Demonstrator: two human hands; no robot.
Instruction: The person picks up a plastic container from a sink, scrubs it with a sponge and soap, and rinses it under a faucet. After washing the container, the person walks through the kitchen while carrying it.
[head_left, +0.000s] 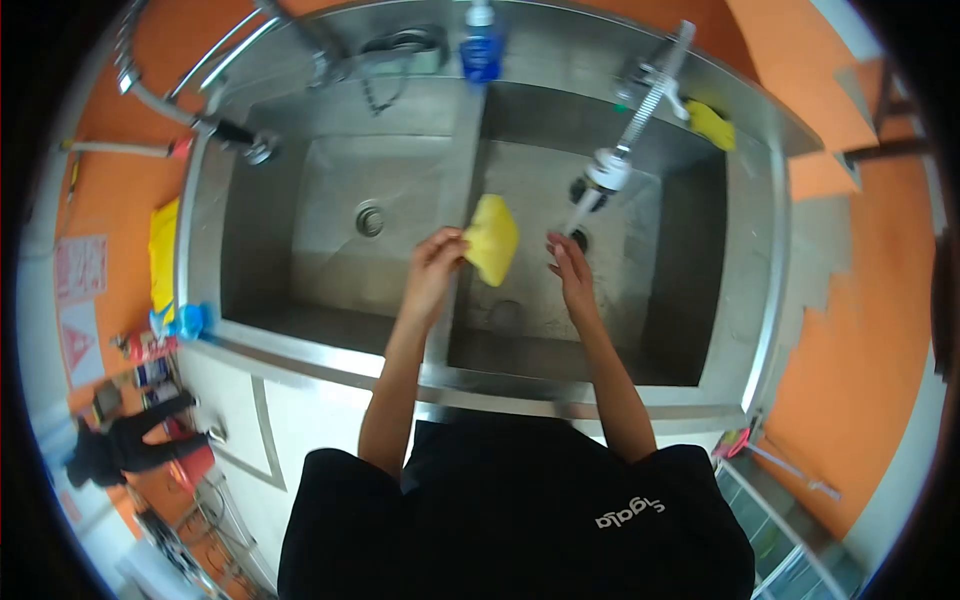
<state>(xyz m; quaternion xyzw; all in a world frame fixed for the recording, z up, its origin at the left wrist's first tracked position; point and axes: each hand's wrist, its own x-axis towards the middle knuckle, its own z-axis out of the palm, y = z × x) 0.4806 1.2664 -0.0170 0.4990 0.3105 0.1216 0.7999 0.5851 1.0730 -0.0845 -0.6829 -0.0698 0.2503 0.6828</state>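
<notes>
A flat yellow sponge cloth (491, 241) is pinched by one edge in my left hand (437, 262), over the divider between the two steel basins. My right hand (569, 268) is above the right basin (540, 310), its fingers loosely stretched and holding nothing. Close to those fingertips, a stream of water (583, 208) falls from the white-headed faucet (608, 170) toward the drain. Blur softens both the cloth and the hands.
The left basin (340, 270) has a round drain. A blue soap bottle (481, 45) stands on the back ledge, with another yellow cloth (712, 125) at its right end. A spray nozzle (258, 147) hangs at the far left. Blue material (182, 321) lies on the left rim.
</notes>
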